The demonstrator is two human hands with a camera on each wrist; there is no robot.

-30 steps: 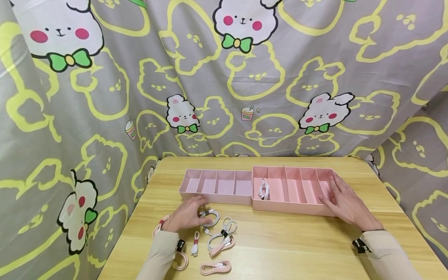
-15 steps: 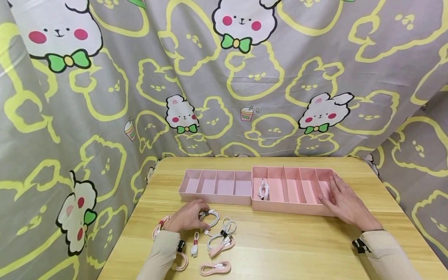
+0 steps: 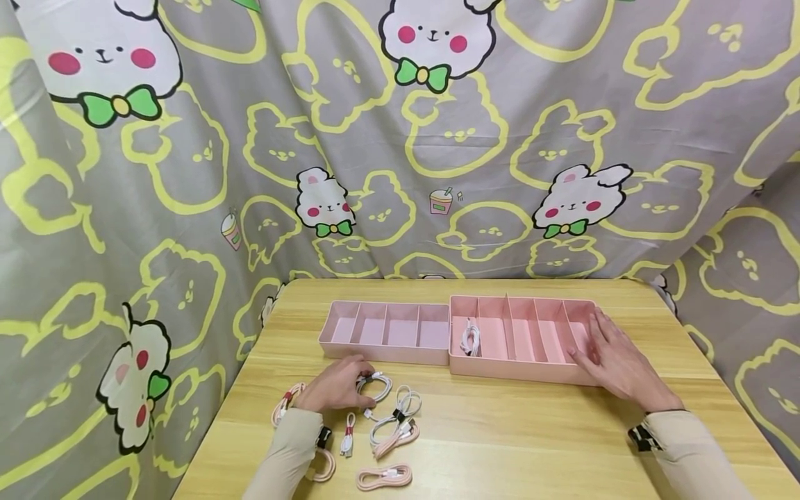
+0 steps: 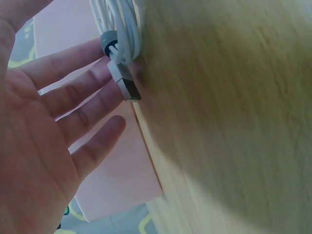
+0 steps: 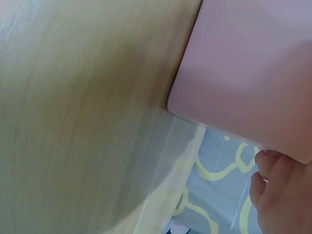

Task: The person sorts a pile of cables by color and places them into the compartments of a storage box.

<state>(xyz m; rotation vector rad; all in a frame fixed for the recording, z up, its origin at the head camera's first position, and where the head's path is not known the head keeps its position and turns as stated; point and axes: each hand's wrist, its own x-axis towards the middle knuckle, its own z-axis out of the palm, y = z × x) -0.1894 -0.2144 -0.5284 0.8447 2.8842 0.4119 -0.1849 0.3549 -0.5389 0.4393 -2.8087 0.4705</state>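
In the head view my left hand [image 3: 337, 385] is at a coiled white charging cable [image 3: 382, 380], its fingers and thumb on opposite sides of the coil. The left wrist view shows the cable's USB plug [image 4: 129, 88] against the fingertips, with a dark tie round the cable; the thumb's end is out of frame. My right hand [image 3: 625, 364] grips the right end of a pink divided box [image 3: 521, 370], thumb over the wall. Outside that wall, curled fingers show in the right wrist view. Another white cable [image 3: 471, 340] lies in the box's leftmost compartment.
A lilac divided box [image 3: 384, 353] adjoins the pink one on the left. On the wooden table [image 3: 500, 444] lie a pink cable [image 3: 384, 477], a small white cable with a red tie [image 3: 348, 435] and several other coils. A patterned curtain [image 3: 387, 139] hangs behind.
My left hand has drawn in a little, its thumb coming to the near left edge of the white cable's coil. The right hand and both boxes stay in place.
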